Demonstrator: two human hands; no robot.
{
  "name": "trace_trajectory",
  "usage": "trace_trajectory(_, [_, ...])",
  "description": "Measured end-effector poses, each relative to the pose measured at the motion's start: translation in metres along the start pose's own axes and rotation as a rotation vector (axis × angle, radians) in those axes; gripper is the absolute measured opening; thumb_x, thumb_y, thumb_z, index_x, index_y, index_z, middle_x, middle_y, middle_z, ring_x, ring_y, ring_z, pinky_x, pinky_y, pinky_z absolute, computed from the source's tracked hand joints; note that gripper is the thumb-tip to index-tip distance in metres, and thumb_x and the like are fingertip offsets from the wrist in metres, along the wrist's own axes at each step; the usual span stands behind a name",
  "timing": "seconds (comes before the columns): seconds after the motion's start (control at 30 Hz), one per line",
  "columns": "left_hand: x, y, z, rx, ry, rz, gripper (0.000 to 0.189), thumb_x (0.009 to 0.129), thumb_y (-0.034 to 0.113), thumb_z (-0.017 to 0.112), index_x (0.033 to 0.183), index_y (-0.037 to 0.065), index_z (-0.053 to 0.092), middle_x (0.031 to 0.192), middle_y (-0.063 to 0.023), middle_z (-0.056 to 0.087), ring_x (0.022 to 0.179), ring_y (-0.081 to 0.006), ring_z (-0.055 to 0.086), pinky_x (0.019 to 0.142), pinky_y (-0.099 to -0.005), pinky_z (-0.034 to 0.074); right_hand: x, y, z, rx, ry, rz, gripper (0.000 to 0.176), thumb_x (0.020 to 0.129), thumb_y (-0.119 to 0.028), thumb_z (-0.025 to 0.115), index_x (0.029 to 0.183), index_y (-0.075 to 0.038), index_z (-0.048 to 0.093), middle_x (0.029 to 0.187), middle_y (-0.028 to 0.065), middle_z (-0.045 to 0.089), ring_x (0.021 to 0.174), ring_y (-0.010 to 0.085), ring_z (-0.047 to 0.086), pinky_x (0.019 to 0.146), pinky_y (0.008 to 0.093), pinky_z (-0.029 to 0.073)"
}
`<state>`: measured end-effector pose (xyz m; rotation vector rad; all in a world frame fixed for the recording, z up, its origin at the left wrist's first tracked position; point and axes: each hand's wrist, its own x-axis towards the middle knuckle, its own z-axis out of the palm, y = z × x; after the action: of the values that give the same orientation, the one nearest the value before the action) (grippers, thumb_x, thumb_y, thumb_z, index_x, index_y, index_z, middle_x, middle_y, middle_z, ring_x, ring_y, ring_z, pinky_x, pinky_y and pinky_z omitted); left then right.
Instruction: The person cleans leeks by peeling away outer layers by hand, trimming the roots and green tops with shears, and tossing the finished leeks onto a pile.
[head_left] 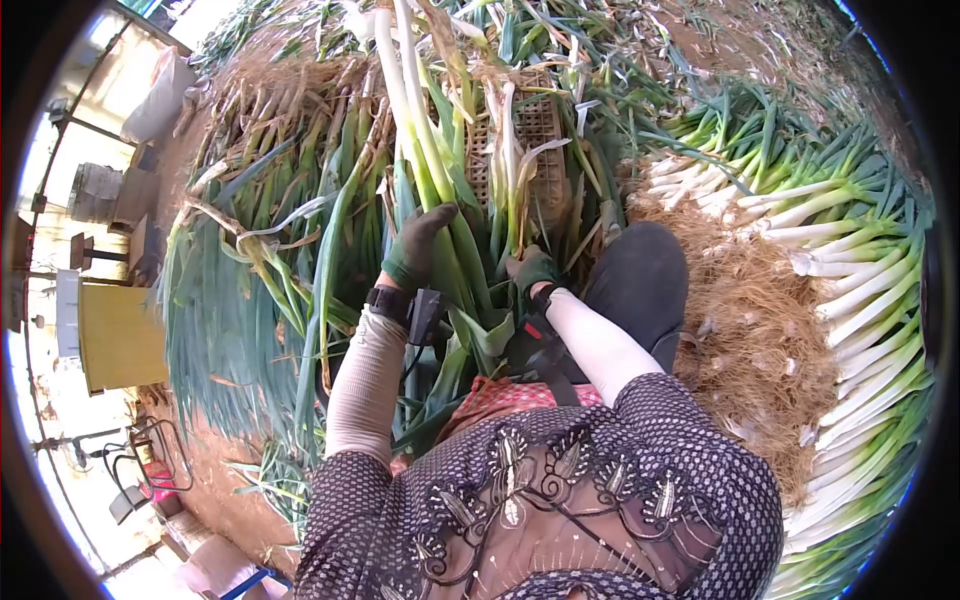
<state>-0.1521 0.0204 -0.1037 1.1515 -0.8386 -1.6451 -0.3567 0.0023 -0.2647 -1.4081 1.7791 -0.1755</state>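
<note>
Two long leeks [425,150] with white stems stand upright in front of me, their green parts against my left hand [418,245]. That hand wears a dark green glove and is closed around them. My right hand [532,270], gloved the same way, is closed at the base of a smaller leek with dry, yellowed leaves [511,170]. Behind the stems stands a tan plastic crate [545,135]. Green leaves hang down between my arms over my lap.
A large heap of untrimmed leeks [240,270] lies on the left. Cleaned leeks [850,330] fan out on the right around a pile of brown roots [740,320]. Leaf scraps cover the ground ahead. A yellow box [120,335] stands at far left.
</note>
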Motion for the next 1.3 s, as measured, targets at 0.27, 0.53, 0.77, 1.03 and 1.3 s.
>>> trace_trajectory(0.27, [-0.007, 0.034, 0.013, -0.305, 0.138, -0.041, 0.039, 0.094, 0.04, 0.059, 0.106, 0.003, 0.061, 0.091, -0.0126, 0.067, 0.08, -0.0244, 0.067, 0.073, -0.0369, 0.056, 0.048, 0.042, 0.063, 0.139, -0.281, -0.045, 0.061, 0.07, -0.046, 0.077, 0.109, 0.0, 0.064, 0.102, 0.0153, 0.068, 0.097, 0.0241, 0.065, 0.084, 0.0379, 0.051])
trace_trajectory(0.53, [0.018, 0.054, -0.001, 0.026, 0.25, 0.041, 0.039, 0.091, 0.032, 0.065, 0.115, 0.002, 0.058, 0.092, -0.0083, 0.064, 0.078, -0.0181, 0.065, 0.069, -0.0329, 0.054, 0.008, -0.088, -0.057, 1.253, -0.44, -0.531, 0.048, 0.084, -0.029, 0.071, 0.115, 0.005, 0.056, 0.1, 0.0189, 0.066, 0.085, 0.03, 0.066, 0.08, 0.0403, 0.051])
trace_trajectory(0.77, [0.028, 0.094, 0.005, 0.557, -0.014, 0.476, 0.047, 0.092, 0.031, 0.064, 0.123, -0.004, 0.061, 0.115, -0.0097, 0.067, 0.103, -0.0184, 0.062, 0.091, -0.0329, 0.047, -0.109, -0.158, -0.096, 0.473, 0.301, -1.092, 0.057, 0.085, -0.019, 0.067, 0.134, 0.002, 0.044, 0.102, 0.0238, 0.064, 0.086, 0.0368, 0.066, 0.074, 0.0406, 0.053])
trace_trajectory(1.03, [-0.052, 0.206, 0.055, 0.66, 0.049, 0.21, 0.037, 0.085, 0.024, 0.069, 0.111, -0.001, 0.061, 0.094, -0.0056, 0.066, 0.084, -0.0133, 0.061, 0.076, -0.0275, 0.049, -0.178, -0.182, -0.131, 0.735, -0.173, -1.283, 0.055, 0.089, -0.015, 0.066, 0.138, -0.002, 0.045, 0.105, 0.0209, 0.066, 0.087, 0.0294, 0.069, 0.073, 0.0388, 0.055])
trace_trajectory(1.3, [-0.169, 0.185, 0.043, 0.619, 0.015, 0.094, 0.045, 0.081, 0.022, 0.064, 0.118, -0.002, 0.054, 0.088, -0.0075, 0.066, 0.077, -0.016, 0.062, 0.072, -0.0294, 0.051, -0.108, -0.178, -0.292, 0.639, 0.424, -1.152, 0.022, 0.097, -0.02, 0.059, 0.116, -0.009, 0.061, 0.099, 0.0011, 0.062, 0.091, 0.0101, 0.055, 0.085, 0.0272, 0.047])
